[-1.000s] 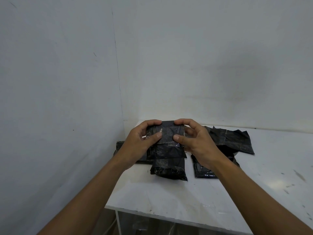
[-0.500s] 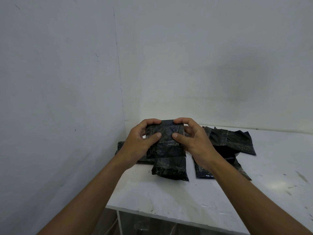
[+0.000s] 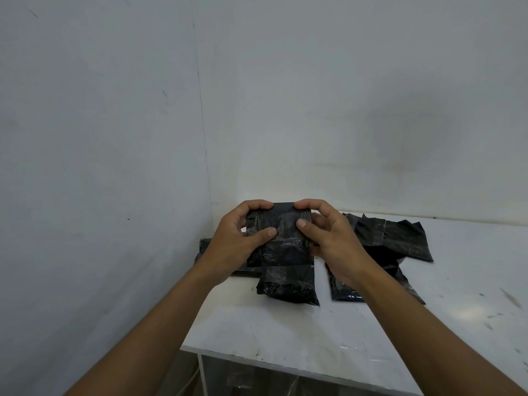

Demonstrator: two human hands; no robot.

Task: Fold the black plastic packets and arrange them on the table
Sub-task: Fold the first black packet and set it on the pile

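the packet (image 3: 281, 247), black, glossy and creased, is held above the tabletop (image 3: 300, 332), long axis running away from the camera. left hand (image 3: 237, 241) and right hand (image 3: 331, 241) pinch its far end, fingers closed on it. more packets (image 3: 391, 238) lie behind, right.

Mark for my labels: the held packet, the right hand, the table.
held packet (image 3: 281, 224), head view, upper face between thumbs
right hand (image 3: 333, 241), head view, back of hand
table (image 3: 300, 332), head view, bare top
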